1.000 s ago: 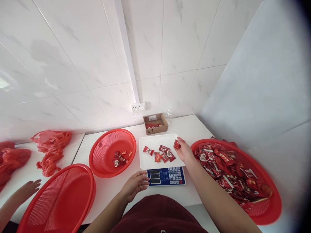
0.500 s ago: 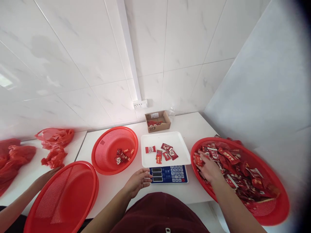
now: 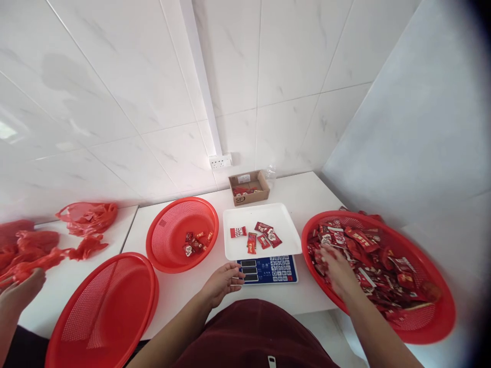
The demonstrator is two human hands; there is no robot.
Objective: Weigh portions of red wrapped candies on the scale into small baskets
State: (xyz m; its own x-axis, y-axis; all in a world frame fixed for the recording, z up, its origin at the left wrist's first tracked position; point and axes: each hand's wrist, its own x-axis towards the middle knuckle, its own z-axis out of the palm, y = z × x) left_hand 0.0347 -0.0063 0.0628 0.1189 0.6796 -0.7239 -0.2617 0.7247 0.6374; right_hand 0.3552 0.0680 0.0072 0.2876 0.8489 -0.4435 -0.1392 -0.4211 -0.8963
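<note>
Red-wrapped sweets [image 3: 258, 237], five or so, lie loose on the white tray [image 3: 284, 214] of the electronic scale [image 3: 268, 269], which stands at the middle of the white desk [image 3: 180, 291]. The main stock, a deep heap of wrapped packets [image 3: 378, 266], fills the large red basket [image 3: 433, 327] at three o'clock from the scale. The right hand [image 3: 335, 266] is buried in that heap at its near left side; the fingers curl down among the wrappers, but whether they have closed on a packet cannot be told. The left hand [image 3: 223, 281] rests on the desk with loosely bent fingers, holding nothing, its fingertips touching the front left corner of the scale beside the displays. A smaller red basket [image 3: 164, 245] at nine o'clock from the tray holds a small cluster of sweets [image 3: 196, 243] on its floor. Another large red basket [image 3: 103, 317] at seven o'clock shows no contents. An open cardboard box [image 3: 248, 187] sits at twelve o'clock against the tiled wall [image 3: 291, 76], below a socket [image 3: 220, 162]. Judged from this layout, the weighing is at an early stage: the tray carries only a few pieces, one small batch appears set aside, and most of the stock remains unsorted. At far left another person's hand [image 3: 19, 294] grips red plastic bags [image 3: 46, 245] on a neighbouring desk.
</note>
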